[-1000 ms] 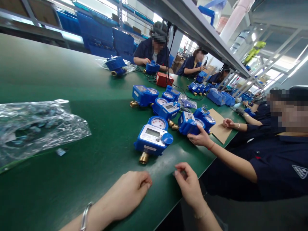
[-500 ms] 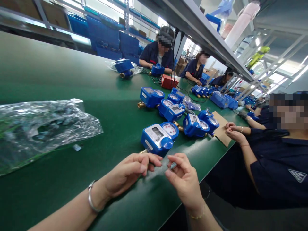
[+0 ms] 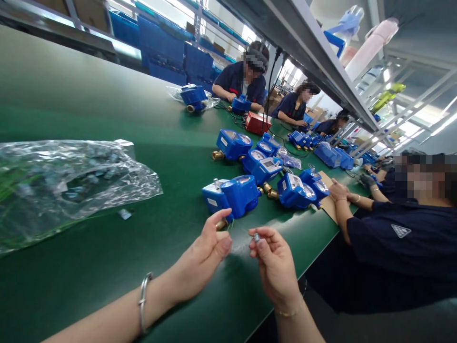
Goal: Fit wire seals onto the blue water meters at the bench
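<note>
The nearest blue water meter (image 3: 235,195) lies tipped on its side on the green table (image 3: 107,267), its brass end pointing toward me. My left hand (image 3: 205,255), with a bracelet on the wrist, has thumb and fingers closed around that brass end (image 3: 222,224). My right hand (image 3: 274,262) is just right of it, off the table edge, pinching a small silvery-blue part (image 3: 256,237) between thumb and fingertips. The two hands are a few centimetres apart.
A clear plastic bag (image 3: 71,181) of small parts lies at the left, with one loose part (image 3: 124,214) beside it. More blue meters (image 3: 264,166) and a red box (image 3: 257,123) sit farther back. A co-worker's hands (image 3: 339,190) rest on cardboard at the right; other people sit beyond.
The nearest meter has been turned and tipped from face-up onto its side. My left hand moved up to its brass end. My right hand rose slightly, with the small part now showing at its fingertips.
</note>
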{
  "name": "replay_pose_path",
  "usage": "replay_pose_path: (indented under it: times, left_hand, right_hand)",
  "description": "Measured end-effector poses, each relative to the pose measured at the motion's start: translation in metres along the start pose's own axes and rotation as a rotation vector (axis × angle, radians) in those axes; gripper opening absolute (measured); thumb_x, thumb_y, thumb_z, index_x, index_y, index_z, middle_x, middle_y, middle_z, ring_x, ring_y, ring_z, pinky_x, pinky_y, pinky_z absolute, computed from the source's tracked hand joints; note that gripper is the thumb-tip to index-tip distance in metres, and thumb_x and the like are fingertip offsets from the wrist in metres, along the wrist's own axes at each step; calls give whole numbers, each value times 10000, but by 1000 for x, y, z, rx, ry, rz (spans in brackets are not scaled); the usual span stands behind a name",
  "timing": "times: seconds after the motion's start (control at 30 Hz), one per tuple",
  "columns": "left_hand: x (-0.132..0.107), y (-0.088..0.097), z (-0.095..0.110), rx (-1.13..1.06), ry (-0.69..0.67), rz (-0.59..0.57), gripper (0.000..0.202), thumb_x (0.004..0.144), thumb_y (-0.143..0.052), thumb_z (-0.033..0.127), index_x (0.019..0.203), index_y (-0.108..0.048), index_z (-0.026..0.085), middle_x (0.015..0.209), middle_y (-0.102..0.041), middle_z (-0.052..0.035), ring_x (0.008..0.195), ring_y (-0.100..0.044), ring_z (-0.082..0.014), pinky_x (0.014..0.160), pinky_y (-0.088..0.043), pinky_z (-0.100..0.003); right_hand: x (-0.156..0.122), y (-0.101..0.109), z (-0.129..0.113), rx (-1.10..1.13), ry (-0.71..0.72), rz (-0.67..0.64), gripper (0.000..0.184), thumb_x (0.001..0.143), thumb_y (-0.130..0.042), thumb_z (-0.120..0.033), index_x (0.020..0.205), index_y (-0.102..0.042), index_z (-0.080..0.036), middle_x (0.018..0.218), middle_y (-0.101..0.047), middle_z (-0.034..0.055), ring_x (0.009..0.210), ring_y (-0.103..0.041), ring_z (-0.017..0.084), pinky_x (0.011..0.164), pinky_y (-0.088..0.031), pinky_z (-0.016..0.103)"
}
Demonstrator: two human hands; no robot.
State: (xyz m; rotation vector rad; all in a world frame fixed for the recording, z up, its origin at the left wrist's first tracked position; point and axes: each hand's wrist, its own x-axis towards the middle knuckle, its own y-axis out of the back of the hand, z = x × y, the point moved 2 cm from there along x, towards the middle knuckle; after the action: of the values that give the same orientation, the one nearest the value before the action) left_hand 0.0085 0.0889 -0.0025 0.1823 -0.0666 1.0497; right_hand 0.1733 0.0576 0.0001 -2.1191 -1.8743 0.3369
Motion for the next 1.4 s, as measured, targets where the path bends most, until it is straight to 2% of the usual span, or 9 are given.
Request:
replay_pose_path:
  times: [0.03,0.07,0.17,0.23,0.3,0.77,0.97,1.23,1.4]
  left_hand:
    - [0,1,1,22,-12,-9,417,930,-325,342,1291,-149,228,644,-439,80,586,-431,-102,632,-382,-232]
    - [-1,2,3,46,-13,-29,366,929,-320,344,1256,-215,220,650,-456,74,593,-448,-104,630,-387,-232]
    - [-4,4,7,172,34,-92,215,906,-368,368,963,-480,194,660,-495,48,603,-468,-106,584,-367,-222]
    - [-6,6,10,243,56,-88,235,887,-407,372,833,-539,185,672,-513,37,611,-466,-106,570,-353,-217]
    - [-7,6,13,264,48,-65,237,879,-421,363,823,-562,181,678,-518,35,617,-463,-104,579,-353,-213]
    - [-7,7,19,243,56,-91,259,869,-403,339,774,-560,156,625,-484,35,565,-416,-100,528,-319,-208]
    - [-7,7,18,204,77,-74,258,863,-419,339,763,-569,155,636,-497,31,574,-429,-103,542,-331,-212]
    - [-6,6,17,196,62,-39,249,863,-446,332,729,-572,163,641,-518,29,594,-456,-107,572,-354,-223]
    - [-7,0,9,-105,97,87,148,846,-509,311,830,-419,195,688,-557,38,667,-544,-123,609,-410,-235]
  right_hand:
    - [1,-2,0,28,-13,8,159,778,-660,-239,919,-615,-182,965,-624,40,675,-561,63,607,-467,184]
    - [2,-5,-1,51,-25,10,157,770,-668,-239,910,-625,-180,956,-624,37,665,-557,58,598,-464,175]
    - [7,-11,-1,111,-52,-20,140,767,-672,-239,891,-647,-179,921,-632,32,636,-545,45,584,-455,155]
    - [9,-14,-1,146,-71,-65,132,776,-663,-238,894,-654,-179,902,-641,35,626,-542,43,583,-451,149]
    - [9,-16,1,168,-89,-102,133,783,-655,-238,902,-658,-179,890,-647,39,620,-542,46,575,-447,148]
    - [5,-22,8,161,-120,-188,141,787,-651,-251,906,-670,-179,869,-663,47,588,-541,56,560,-433,170]
    - [5,-21,6,79,-86,-206,157,764,-670,-271,900,-673,-193,873,-652,41,596,-532,72,552,-426,199]
    - [5,-18,6,-149,40,-258,156,758,-666,-241,907,-674,-197,930,-587,26,596,-535,76,551,-431,232]
    - [3,-22,11,-45,-1,-208,218,761,-667,-231,972,-614,-217,892,-642,20,633,-545,85,568,-445,219]
